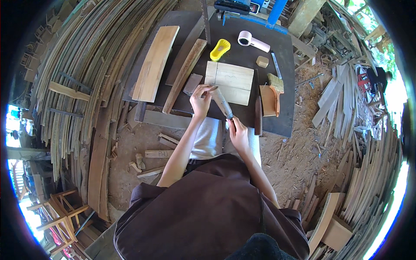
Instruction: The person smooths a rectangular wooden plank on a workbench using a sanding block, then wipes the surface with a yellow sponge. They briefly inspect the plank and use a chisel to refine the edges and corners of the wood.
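My left hand (200,102) pinches the upper end of a pale, roughly cylindrical piece (222,103) with a greyish lower end. Around that lower end close the fingers of my right hand (238,133). The piece slants over the near edge of the dark table (284,119); its exact kind is not clear. Just beyond lies a light wooden board (236,80) with lines drawn on it. A small grey-brown block (193,83) sits beside my left hand. To the right of my hands, a dark narrow bar (258,116) points toward me.
Left on the table are a plank (157,63) and a curved wooden piece (184,77). Farther back lie a yellow brush-like item (220,50) and a pale handheld fan (255,42). A tan block (262,61), pen (276,65) and paintbrush (276,84) lie right. Timber stacks (93,56) flank the table.
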### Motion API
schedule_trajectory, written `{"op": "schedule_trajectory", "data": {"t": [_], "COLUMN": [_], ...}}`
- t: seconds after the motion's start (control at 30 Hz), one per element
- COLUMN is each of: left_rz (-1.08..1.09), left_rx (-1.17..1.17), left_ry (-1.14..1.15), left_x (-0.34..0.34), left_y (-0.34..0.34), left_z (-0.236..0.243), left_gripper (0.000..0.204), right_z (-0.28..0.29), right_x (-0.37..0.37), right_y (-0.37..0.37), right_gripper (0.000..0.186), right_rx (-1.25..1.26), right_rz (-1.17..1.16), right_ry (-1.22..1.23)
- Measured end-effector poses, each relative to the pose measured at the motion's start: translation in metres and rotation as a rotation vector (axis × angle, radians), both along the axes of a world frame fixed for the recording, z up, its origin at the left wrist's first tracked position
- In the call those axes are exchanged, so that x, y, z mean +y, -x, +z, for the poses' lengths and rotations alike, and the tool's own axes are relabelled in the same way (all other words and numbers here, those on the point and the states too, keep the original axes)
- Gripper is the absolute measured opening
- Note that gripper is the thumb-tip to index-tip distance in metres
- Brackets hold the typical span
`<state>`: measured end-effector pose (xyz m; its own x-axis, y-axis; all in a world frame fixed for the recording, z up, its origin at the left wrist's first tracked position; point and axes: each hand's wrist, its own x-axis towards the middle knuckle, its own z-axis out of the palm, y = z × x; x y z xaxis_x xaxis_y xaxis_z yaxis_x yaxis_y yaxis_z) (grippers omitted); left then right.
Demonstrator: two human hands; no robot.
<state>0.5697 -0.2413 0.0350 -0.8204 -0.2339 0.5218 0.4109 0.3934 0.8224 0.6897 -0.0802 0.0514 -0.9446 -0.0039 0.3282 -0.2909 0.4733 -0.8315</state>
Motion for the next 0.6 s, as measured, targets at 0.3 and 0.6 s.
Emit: {"op": "schedule_trajectory", "data": {"t": [0.3, 0.6], "left_rz": [0.006, 0.011], "left_rx": [0.063, 0.165], "left_ry": [-0.083, -0.033], "left_x": [0.003, 0.002], "left_y": [-0.003, -0.003], "left_z": [-0.005, -0.006], "left_gripper": [0.009, 0.010], "right_z": [-0.006, -0.010], "right_x": [0.012, 0.017], "right_y": [-0.001, -0.002], "right_gripper": [0.013, 0.015], "right_rx": [0.026, -0.104], "right_rz": [-0.159, -0.216], "right_ry": [0.050, 0.057]}}
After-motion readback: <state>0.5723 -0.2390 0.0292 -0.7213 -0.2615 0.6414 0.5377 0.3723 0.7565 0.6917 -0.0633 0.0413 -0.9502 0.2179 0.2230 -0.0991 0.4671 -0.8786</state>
